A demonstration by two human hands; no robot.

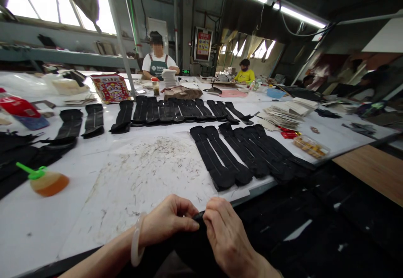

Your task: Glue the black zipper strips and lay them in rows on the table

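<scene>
At the near edge of the white table, my left hand point(171, 219) pinches a black fabric piece point(199, 216) between thumb and fingers. My right hand point(225, 232) is closed on the same piece, just right of the left. Most of the piece is hidden by my hands or merges with dark cloth below. Beyond my hands lies a row of black fabric strips point(217, 156), each with a lengthwise line down the middle. A second row of similar black strips point(170, 110) lies farther back. A white bangle point(136, 240) circles my left wrist.
A squeeze bottle point(48, 181) with amber liquid and green nozzle stands left on the thread-littered table point(126, 185). A clear box point(310, 147) and paper stacks point(283, 114) sit right. Two co-workers point(157, 61) sit across the table; blurred people are at far right.
</scene>
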